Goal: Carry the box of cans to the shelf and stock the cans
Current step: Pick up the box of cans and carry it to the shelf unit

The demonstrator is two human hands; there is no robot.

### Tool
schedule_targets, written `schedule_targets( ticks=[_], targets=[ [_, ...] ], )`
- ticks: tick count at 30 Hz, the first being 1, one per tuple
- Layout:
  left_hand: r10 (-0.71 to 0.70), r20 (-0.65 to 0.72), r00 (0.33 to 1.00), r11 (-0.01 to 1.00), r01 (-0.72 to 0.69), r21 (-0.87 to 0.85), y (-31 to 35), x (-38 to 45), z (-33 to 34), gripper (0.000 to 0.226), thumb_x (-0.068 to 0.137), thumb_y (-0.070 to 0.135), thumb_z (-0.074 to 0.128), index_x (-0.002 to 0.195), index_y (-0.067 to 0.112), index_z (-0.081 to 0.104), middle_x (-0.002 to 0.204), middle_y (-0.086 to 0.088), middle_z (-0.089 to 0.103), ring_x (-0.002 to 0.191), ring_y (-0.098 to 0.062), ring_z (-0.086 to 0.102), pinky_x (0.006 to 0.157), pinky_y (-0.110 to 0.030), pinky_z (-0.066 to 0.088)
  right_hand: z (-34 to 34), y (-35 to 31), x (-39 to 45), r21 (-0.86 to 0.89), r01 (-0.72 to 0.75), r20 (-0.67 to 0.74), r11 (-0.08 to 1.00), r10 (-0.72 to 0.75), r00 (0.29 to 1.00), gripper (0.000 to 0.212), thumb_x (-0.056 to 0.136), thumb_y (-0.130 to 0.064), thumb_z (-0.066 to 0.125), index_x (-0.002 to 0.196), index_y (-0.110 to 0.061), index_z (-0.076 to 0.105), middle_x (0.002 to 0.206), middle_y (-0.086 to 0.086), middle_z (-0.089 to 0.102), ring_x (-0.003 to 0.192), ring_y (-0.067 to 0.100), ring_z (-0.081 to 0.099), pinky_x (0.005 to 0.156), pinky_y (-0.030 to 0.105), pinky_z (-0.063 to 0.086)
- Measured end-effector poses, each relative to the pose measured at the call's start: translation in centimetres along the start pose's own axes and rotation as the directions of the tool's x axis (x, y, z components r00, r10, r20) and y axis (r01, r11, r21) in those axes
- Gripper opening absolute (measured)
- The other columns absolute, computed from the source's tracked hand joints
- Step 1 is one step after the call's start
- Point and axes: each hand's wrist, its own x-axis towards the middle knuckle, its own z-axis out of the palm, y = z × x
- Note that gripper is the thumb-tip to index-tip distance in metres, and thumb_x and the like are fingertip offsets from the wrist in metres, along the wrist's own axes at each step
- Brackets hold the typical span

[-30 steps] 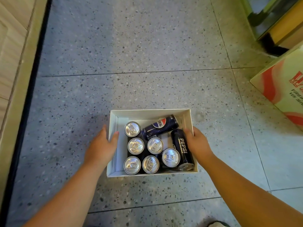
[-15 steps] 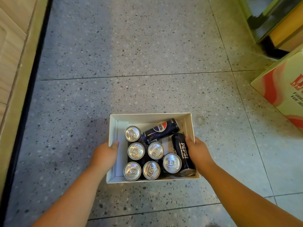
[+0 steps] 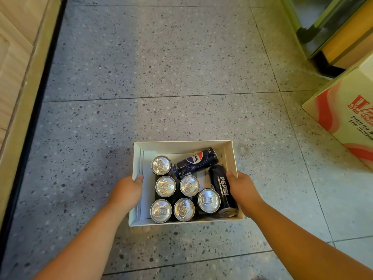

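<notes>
You had the white cardboard box (image 3: 182, 145) gripped on both sides above the speckled terrazzo floor (image 3: 161, 67). Your left hand (image 3: 126, 191) clasped the left wall, thumb hooked over the rim into the box, the other fingers hidden outside it. Your right hand (image 3: 245, 191) clasped the right wall the same way, its thumb lying against the toppled Pepsi Zero Sugar can (image 3: 223, 188). Inside, six cans (image 3: 166, 186) stood upright with silver tops showing, and a second blue Pepsi can (image 3: 196, 161) lay on its side toward the far wall. A printed carton (image 3: 347, 120) sat on the floor at the right edge.
</notes>
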Motion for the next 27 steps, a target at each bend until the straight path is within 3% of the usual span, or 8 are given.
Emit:
schedule_targets(
  ticks=[3,5,10,15,19,24,27],
  targets=[
    [0.003,-0.006,1.000,1.000,-0.003,0.009,0.0,0.0,-0.1,0.051,0.102,0.042,0.036,0.100,0.001,0.066,0.090,-0.016,0.068,0.083,-0.030,0.063,0.081,-0.039,0.051,-0.1,0.0,0.1,0.000,-0.002,-0.002,1.000,0.002,1.000,0.026,0.107,-0.030,0.043,0.111,-0.016,0.065,0.097,0.016,0.074,0.095,0.032,0.071,0.084,0.043,0.057],
    [0.000,-0.011,1.000,1.000,0.000,0.010,0.1,-0.2,-0.1,0.050,0.102,0.043,0.036,0.101,0.002,0.065,0.089,-0.014,0.067,0.082,-0.029,0.062,0.080,-0.039,0.050,-0.2,-0.1,0.0,-0.004,-0.003,-0.001,1.000,0.003,1.000,0.025,0.107,-0.029,0.043,0.113,-0.017,0.063,0.095,0.012,0.073,0.091,0.027,0.071,0.076,0.037,0.056],
    [0.021,-0.019,1.000,1.000,-0.021,-0.009,0.9,-0.5,-0.8,0.048,0.102,0.042,0.037,0.107,0.003,0.065,0.097,-0.015,0.067,0.085,-0.029,0.061,0.079,-0.036,0.047,-0.9,-1.2,-0.1,-0.027,-0.001,0.003,1.000,0.001,1.000,0.027,0.107,-0.028,0.044,0.120,-0.014,0.063,0.099,0.016,0.074,0.098,0.034,0.070,0.088,0.046,0.057],
    [0.044,-0.026,0.999,0.999,-0.043,0.030,3.6,-2.1,-3.8,0.050,0.102,0.041,0.038,0.109,0.000,0.065,0.107,-0.020,0.067,0.095,-0.035,0.061,0.083,-0.037,0.048,-2.6,-4.3,-2.4,0.013,0.012,0.004,1.000,-0.012,1.000,0.020,0.108,-0.025,0.043,0.113,-0.014,0.060,0.087,0.005,0.069,0.080,0.019,0.065,0.061,0.029,0.048],
    [0.072,-0.058,0.996,0.995,-0.068,0.070,7.9,-6.8,-10.0,0.050,0.103,0.039,0.038,0.104,-0.002,0.066,0.103,-0.023,0.067,0.092,-0.037,0.061,0.084,-0.040,0.049,-5.7,-9.7,-8.3,0.036,0.017,0.001,0.999,-0.017,1.000,0.018,0.108,-0.024,0.043,0.107,-0.014,0.058,0.083,0.003,0.067,0.074,0.014,0.063,0.056,0.025,0.044],
    [0.083,-0.045,0.996,0.994,-0.079,0.072,15.0,-16.6,-21.2,0.049,0.102,0.040,0.039,0.109,0.000,0.065,0.104,-0.020,0.067,0.094,-0.036,0.061,0.083,-0.038,0.048,-11.8,-19.1,-19.8,0.016,0.021,-0.008,1.000,-0.021,1.000,0.026,0.106,-0.025,0.045,0.110,-0.006,0.064,0.092,0.012,0.071,0.079,0.021,0.065,0.064,0.031,0.051],
    [0.077,-0.050,0.996,0.995,-0.073,0.072,19.0,-23.5,-28.7,0.046,0.102,0.041,0.040,0.109,0.004,0.066,0.103,-0.018,0.067,0.094,-0.035,0.061,0.084,-0.037,0.050,-15.7,-25.5,-28.0,0.001,0.041,-0.003,0.999,-0.041,0.999,0.024,0.104,-0.024,0.047,0.102,-0.010,0.066,0.099,0.020,0.072,0.079,0.023,0.063,0.069,0.033,0.051]
  ],
)
